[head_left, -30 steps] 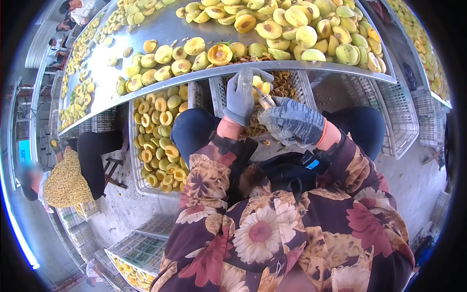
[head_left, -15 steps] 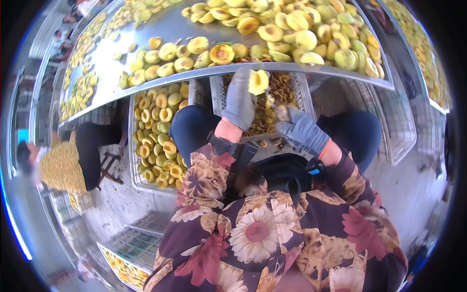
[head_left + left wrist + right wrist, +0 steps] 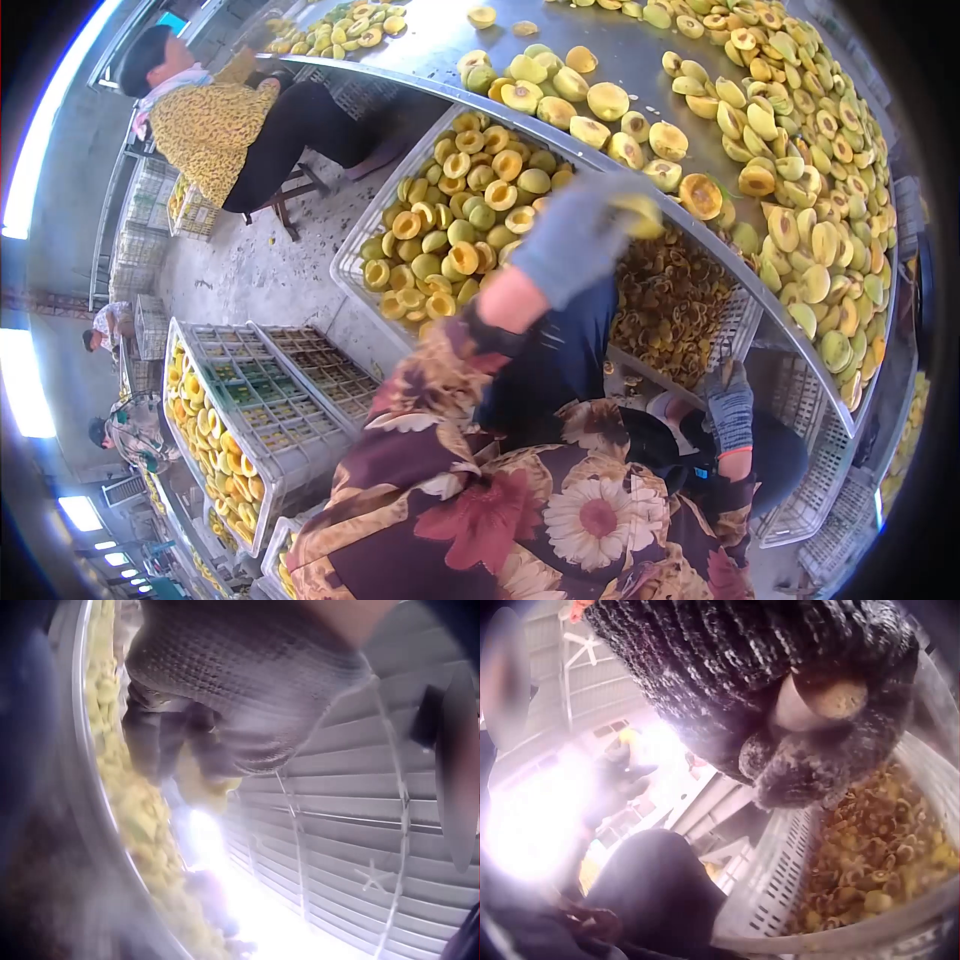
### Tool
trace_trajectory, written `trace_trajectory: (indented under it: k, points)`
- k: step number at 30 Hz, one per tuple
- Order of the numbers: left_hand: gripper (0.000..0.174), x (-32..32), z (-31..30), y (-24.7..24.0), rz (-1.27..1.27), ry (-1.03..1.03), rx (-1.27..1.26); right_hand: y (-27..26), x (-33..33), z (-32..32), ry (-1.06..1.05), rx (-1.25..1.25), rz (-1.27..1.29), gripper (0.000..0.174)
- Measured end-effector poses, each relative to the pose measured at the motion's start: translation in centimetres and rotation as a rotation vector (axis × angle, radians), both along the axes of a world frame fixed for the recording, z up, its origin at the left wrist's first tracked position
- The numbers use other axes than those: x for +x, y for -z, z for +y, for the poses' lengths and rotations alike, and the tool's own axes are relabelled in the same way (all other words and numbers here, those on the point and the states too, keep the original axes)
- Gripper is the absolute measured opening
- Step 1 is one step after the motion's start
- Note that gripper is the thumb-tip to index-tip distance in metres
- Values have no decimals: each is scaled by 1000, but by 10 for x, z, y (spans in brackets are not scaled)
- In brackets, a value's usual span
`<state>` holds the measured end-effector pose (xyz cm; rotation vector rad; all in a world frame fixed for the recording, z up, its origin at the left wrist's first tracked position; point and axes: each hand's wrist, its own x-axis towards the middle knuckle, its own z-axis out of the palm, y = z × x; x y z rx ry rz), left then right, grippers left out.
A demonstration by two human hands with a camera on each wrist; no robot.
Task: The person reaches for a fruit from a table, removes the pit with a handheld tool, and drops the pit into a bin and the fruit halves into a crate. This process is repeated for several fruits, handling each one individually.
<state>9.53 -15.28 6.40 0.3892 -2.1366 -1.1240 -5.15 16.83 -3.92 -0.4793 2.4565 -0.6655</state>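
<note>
The gloved left hand (image 3: pixel 585 238), blurred in the head view, pinches a yellow fruit piece (image 3: pixel 640 214) near the metal table's edge, over the gap between two crates. In the left wrist view its curled fingers hold the same fruit (image 3: pixel 196 786). Low at the right, the gloved right hand (image 3: pixel 731 408) is beside the crate of brown scraps (image 3: pixel 744 322). The right wrist view shows that hand's fingers curled round a tool's handle (image 3: pixel 841 700), above the perforated crate (image 3: pixel 778 885); the tool's working end is hidden.
A white crate (image 3: pixel 347 272) of halved fruit stands left of the knees. Fruit halves (image 3: pixel 700 196) lie along the metal table (image 3: pixel 640 60). Stacked crates (image 3: pixel 300 420) stand at lower left. A seated person in a yellow patterned top (image 3: pixel 212 140) works at upper left.
The head view has swung left. The left hand has moved left toward the crate of halves with the fruit piece; the right hand has drawn apart from it, down beside the scrap crate.
</note>
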Motion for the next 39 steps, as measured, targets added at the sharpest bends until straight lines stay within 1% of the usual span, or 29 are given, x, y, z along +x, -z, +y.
trace_trajectory:
  k: [1,2,4,6,7,9,10,12,13,14,16,17,18,20,23,24,26,28,29,31,32,34,35,36,38,39]
  points:
    - [27,18,-18,-9,-155,-152,81,3,0,3,-12,26,-32,42]
    - [33,33,-49,17,-209,-253,133,4,0,6,-38,58,-45,42]
    - [37,56,-112,64,-596,-470,-99,7,3,8,-52,100,-89,41]
    - [41,61,-154,108,-669,-537,193,10,9,4,-26,118,-147,42]
    - [41,53,-174,129,-670,-527,35,10,13,-1,-177,130,30,44]
    - [40,34,-206,164,-655,-507,-276,-15,20,-21,-95,143,-97,45]
    - [40,19,-209,158,-701,-494,-49,-26,22,-30,-50,146,-159,45]
    - [40,-18,-208,135,-781,-445,406,-35,21,-40,-4,245,-222,44]
    - [35,-34,-225,158,-916,-430,339,-37,20,-41,26,294,-252,44]
    - [30,-47,-268,234,-1055,-248,-627,-28,22,-32,-100,321,-164,43]
    - [31,-54,-273,259,-896,-300,-608,7,15,1,-332,390,25,43]
    - [31,-55,-267,253,-956,-302,-547,11,19,7,-377,362,112,45]
    - [31,-57,-260,247,-1024,-309,-487,11,20,16,-359,357,101,45]
    - [31,-61,-236,217,-1129,-467,-319,5,19,7,-352,320,69,47]
    - [32,-45,-227,195,-1025,-497,-316,6,21,11,-264,288,126,48]
    - [31,-33,-215,186,-709,-670,-104,2,22,8,-242,267,155,48]
    - [28,5,-220,171,-655,-583,-208,-12,22,-2,-165,207,189,46]
    - [22,41,-219,158,-648,-746,34,-15,19,-7,-100,118,211,45]
    - [20,54,-213,142,-552,-742,18,-13,17,-7,-112,81,227,43]
    - [18,73,-201,106,-362,-719,-12,-7,13,-6,-130,13,259,41]
    - [18,64,-188,76,-336,-657,-70,-7,13,-7,-149,40,224,41]
    - [17,22,-149,12,-275,-531,-179,-11,9,-10,-187,98,165,41]
    - [17,-1,-135,-7,-294,-435,-276,5,8,-5,-257,158,131,45]
    - [17,-25,-125,-19,-315,-339,-375,14,10,0,-266,125,192,46]
    - [22,-77,-120,-27,-453,-218,-455,25,18,9,-278,61,312,48]
    - [25,-104,-124,-29,-509,-137,-439,7,19,7,-274,61,283,49]
